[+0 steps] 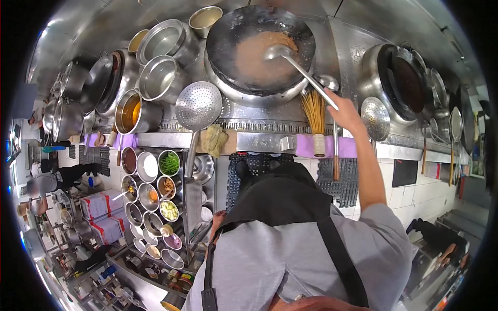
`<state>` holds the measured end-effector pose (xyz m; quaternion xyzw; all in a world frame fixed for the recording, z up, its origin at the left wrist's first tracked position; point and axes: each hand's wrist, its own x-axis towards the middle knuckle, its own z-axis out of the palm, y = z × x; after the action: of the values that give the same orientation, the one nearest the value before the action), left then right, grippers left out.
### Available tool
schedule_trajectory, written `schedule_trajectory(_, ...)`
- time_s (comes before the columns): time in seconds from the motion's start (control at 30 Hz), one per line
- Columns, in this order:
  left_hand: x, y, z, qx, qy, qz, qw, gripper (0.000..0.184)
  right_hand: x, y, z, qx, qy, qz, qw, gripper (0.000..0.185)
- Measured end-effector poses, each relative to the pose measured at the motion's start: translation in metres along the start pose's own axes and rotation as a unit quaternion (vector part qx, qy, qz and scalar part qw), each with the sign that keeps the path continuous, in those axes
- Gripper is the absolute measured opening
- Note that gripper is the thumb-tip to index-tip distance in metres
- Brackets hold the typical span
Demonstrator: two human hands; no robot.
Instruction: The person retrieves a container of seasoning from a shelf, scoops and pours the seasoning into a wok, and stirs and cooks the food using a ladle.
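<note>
My right hand (343, 113) is wrapped round the handle of a long metal ladle (306, 75). The ladle's bowl rests in brown liquid inside a large black wok (223, 44) on the stove. Steam blurs the liquid's surface. Below the wok, a bamboo brush (314, 116) stands near my right forearm, beside another ladle with a wooden end. Low by my left side is my left hand (219, 215), mostly hidden by the apron; its fingers cannot be made out. A perforated skimmer (198, 106) lies left of the wok.
Metal pots (161, 78) and an oil pot (129, 111) stand left of the wok. Bowls of ingredients, one with chopped greens (169, 163), fill a rack at lower left. Another wok (407, 83) and skimmer (374, 119) are at right. Other people are at the far left and lower right.
</note>
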<state>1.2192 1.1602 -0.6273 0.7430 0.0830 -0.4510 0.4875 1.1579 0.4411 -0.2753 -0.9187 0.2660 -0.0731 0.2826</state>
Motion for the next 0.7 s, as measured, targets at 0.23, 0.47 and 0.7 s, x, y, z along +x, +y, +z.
schedule_trajectory(0.23,-0.030,0.116,0.015,-0.030,0.064,-0.029,0.997,0.015,0.038,-0.047,0.071,0.095,0.053,0.030,0.994,0.062)
schedule_trajectory(0.47,-0.028,0.144,0.011,0.033,-0.005,-0.021,0.999,0.015,0.059,-0.059,0.097,0.092,0.046,-0.022,0.994,0.060)
schedule_trajectory(0.7,-0.013,0.362,0.081,0.035,-0.142,0.193,0.970,0.024,0.036,-0.065,0.085,0.072,0.037,-0.068,0.994,0.063)
